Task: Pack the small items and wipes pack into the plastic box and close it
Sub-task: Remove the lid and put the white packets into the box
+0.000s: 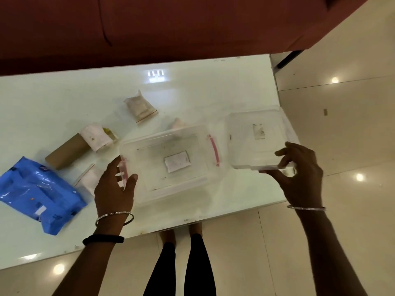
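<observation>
A clear plastic box with pink side latches stands open on the white table, empty but for a label on its floor. My left hand rests against its left latch, fingers apart. My right hand grips the near edge of the clear lid, held just right of the box. The blue wipes pack lies at the left. A brown cardboard tube, a white wrapped item, a zip bag, another zip bag and a small white packet lie around the box.
The glossy white table ends just right of the lid and just below the box. A dark red sofa runs along its far side. My legs and the tiled floor show below and to the right.
</observation>
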